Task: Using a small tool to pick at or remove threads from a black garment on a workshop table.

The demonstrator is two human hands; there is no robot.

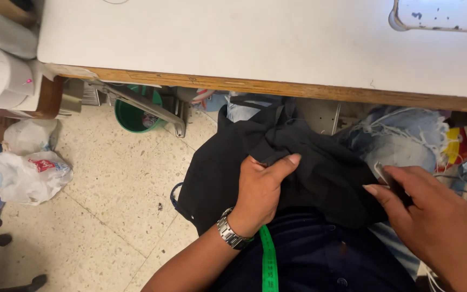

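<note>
Step in hand: you're working a black garment [320, 167] on your lap, just below the table [255, 43] edge; it looks like unpicking or trimming at a fold.
Left hand [260, 189]: clenched on a bunched fold of the cloth, thumb laid along the top, wristwatch [232, 232] at the cuff.
Right hand [433, 216]: fingers pinched on a small pale tool [380, 172], tip at the garment's right side; too small to tell which kind.
Next move, as I judge it: keep the fold taut with your left so the tool meets one layer only.
Tape: green measuring tape [268, 259] hangs down your front, just under the left wrist.
Edges: wooden table lip runs close above the cloth; frayed denim [401, 140] crowds your right.
Open room: speckled floor [109, 205] to your left, past it a green bucket [133, 116] and plastic bags [31, 173].
</note>
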